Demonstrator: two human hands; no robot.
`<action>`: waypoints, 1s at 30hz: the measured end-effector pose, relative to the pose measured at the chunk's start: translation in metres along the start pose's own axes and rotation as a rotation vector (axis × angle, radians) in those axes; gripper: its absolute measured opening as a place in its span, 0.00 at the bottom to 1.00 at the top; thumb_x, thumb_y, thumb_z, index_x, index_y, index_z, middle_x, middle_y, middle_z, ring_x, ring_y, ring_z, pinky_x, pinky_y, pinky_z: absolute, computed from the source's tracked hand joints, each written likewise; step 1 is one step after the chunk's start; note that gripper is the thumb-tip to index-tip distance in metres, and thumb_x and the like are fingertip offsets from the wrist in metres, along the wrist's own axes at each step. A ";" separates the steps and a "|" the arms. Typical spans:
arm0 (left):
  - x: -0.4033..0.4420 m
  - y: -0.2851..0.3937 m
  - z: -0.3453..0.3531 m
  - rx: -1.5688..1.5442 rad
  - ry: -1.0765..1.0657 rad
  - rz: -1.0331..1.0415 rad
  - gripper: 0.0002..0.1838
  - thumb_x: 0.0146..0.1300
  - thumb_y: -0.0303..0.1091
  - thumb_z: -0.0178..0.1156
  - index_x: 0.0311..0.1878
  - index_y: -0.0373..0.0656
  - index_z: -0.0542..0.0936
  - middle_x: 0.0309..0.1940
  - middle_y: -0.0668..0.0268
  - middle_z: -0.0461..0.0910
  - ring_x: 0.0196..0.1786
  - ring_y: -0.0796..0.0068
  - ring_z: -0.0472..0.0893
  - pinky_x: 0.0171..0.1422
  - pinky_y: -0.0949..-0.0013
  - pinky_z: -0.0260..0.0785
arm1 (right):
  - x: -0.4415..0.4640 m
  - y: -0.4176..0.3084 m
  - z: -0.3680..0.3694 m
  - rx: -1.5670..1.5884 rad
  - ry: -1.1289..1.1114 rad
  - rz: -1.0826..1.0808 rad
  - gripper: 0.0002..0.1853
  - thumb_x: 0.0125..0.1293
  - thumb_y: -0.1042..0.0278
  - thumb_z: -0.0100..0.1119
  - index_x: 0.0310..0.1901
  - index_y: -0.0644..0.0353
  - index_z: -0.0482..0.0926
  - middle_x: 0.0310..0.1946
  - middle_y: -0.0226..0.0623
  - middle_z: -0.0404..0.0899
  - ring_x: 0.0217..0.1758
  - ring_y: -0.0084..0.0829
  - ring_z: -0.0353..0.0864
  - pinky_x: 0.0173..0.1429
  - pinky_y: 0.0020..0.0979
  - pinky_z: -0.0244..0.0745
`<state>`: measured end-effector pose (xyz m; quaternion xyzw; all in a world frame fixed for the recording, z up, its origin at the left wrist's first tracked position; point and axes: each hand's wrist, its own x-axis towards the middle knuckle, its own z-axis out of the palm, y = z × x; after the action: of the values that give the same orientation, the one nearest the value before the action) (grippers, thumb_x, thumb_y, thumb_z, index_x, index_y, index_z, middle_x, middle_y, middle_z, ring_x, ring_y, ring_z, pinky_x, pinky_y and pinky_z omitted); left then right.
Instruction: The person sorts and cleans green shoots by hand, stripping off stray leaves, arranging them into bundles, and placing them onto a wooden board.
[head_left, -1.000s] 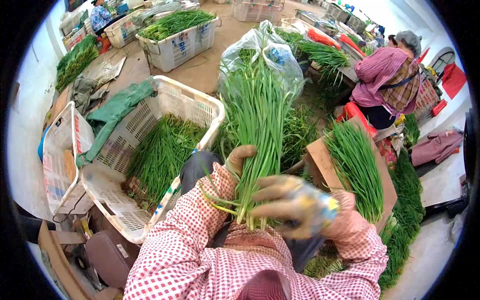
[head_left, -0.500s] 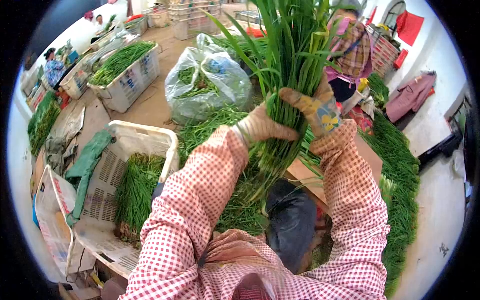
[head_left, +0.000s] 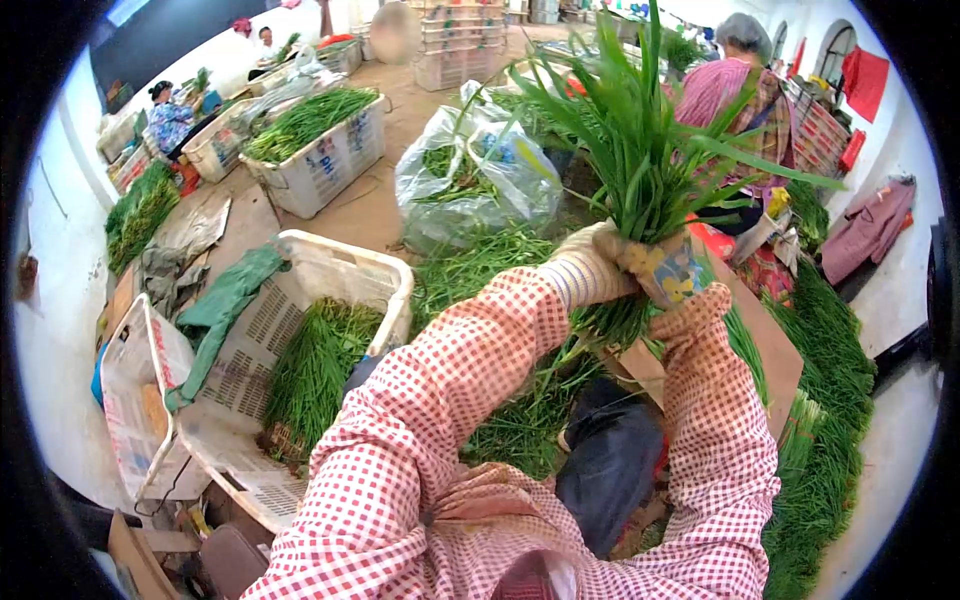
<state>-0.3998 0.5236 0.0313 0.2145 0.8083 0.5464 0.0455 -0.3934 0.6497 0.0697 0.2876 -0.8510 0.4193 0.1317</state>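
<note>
A bundle of long green leafy stalks (head_left: pixel 640 170) stands upright in front of me, its leaf tips fanning out at the top. My left hand (head_left: pixel 590 268), in a striped glove, is wrapped round the bundle from the left. From the right, my right hand (head_left: pixel 655 265), in a glove with a yellow and blue pattern, grips the same bundle. The two hands touch each other, and the lower ends of the stalks hang beneath them. Loose greens (head_left: pixel 510 420) lie below, beside my dark trouser leg (head_left: pixel 610 470).
A white crate (head_left: pixel 400 300) with greens stands at the left, a green cloth (head_left: pixel 225 310) over its side. Beyond are a plastic bag (head_left: pixel 480 200) of greens and another full crate (head_left: pixel 330 165). A cardboard sheet (head_left: pixel 780 360) is at the right. Several people sit farther back.
The bundle, earlier lying across my lap, has been raised and stands upright. Both hands now close round it; over the last half second they moved slightly right and down in view.
</note>
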 end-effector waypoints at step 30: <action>-0.296 -0.076 -0.027 -0.288 -0.152 -0.211 0.32 0.40 0.25 0.71 0.54 0.37 0.75 0.46 0.62 0.80 0.48 0.70 0.78 0.56 0.63 0.71 | -0.215 -0.041 0.176 2.045 -0.298 0.784 0.39 0.63 0.44 0.57 0.68 0.56 0.54 0.64 0.45 0.61 0.66 0.44 0.63 0.67 0.44 0.63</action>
<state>-0.1627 0.3596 -0.0739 0.1603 0.7341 0.6308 0.1937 -0.1941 0.5723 -0.1118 0.0187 -0.1424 0.8989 -0.4139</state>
